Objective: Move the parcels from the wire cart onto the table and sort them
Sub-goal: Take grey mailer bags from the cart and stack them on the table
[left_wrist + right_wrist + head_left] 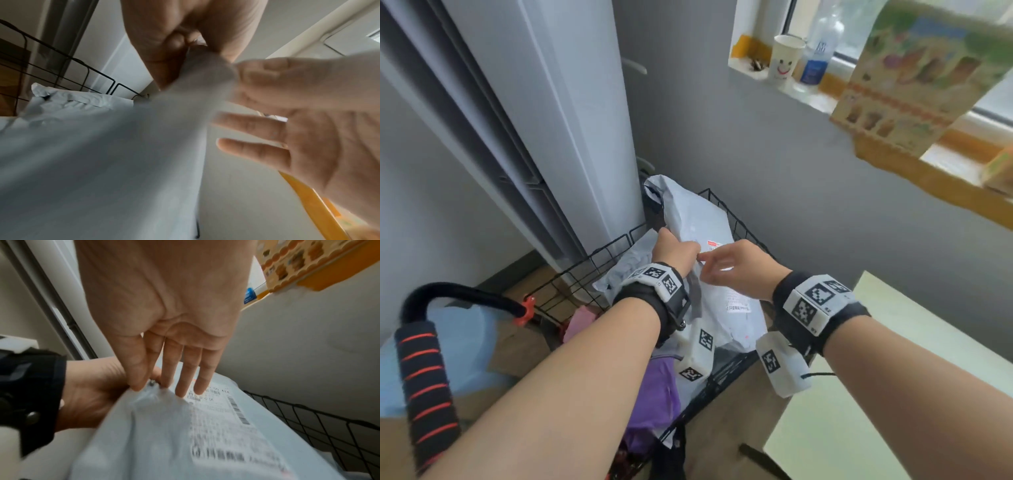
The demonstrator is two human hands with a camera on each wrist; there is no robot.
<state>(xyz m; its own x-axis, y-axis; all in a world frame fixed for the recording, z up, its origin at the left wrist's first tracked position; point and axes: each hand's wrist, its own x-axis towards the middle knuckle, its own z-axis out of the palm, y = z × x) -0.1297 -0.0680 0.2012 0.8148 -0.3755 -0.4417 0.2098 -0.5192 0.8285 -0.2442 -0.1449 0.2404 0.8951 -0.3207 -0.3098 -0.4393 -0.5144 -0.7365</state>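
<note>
Both hands on a grey parcel (709, 219) in the wire cart (736, 222).

Our left hand (675, 250) bunches its plastic; our right hand (736, 269) seems to pinch the same fold, other fingers straight. Below lie another grey parcel (619, 270) and purple fabric (654, 387).

Smooth grey plastic parcel (709, 219) with paper label (226, 418); black metal wire cart (736, 222); matt table (893, 394).

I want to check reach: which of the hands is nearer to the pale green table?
Right. The right hand is over the cart's table side, beside the pale green table; the left hand grips the grey parcel farther away.
</note>
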